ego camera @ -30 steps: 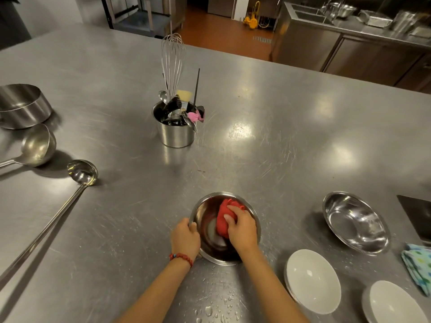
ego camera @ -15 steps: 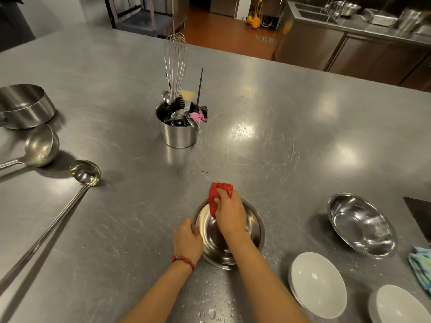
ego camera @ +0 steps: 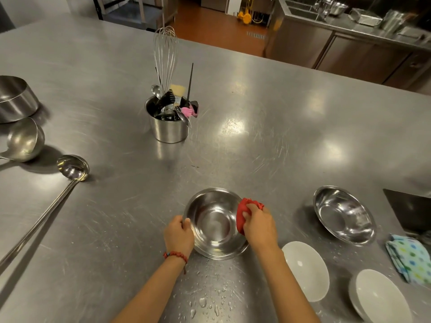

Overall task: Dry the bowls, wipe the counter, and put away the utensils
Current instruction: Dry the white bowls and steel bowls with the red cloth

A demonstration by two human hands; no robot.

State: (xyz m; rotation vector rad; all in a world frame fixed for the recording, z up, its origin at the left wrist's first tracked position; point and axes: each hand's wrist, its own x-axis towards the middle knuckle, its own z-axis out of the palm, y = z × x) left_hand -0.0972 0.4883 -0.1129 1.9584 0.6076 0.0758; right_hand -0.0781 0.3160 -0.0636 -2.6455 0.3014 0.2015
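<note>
Bowl [ego camera: 215, 223] sits on the wet counter [ego camera: 268, 141] near its front edge; left hand [ego camera: 179, 236] grips its left rim, right hand [ego camera: 258, 226] clutches a red cloth [ego camera: 243, 214] against its right rim. Droplets [ego camera: 210, 301] just before the bowl could let it skid under pressure.

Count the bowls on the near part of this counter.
4. One steel bowl gripped by the left hand; a second steel bowl to its right; two white bowls nearest the camera, right. Either may hide another beneath.
</note>
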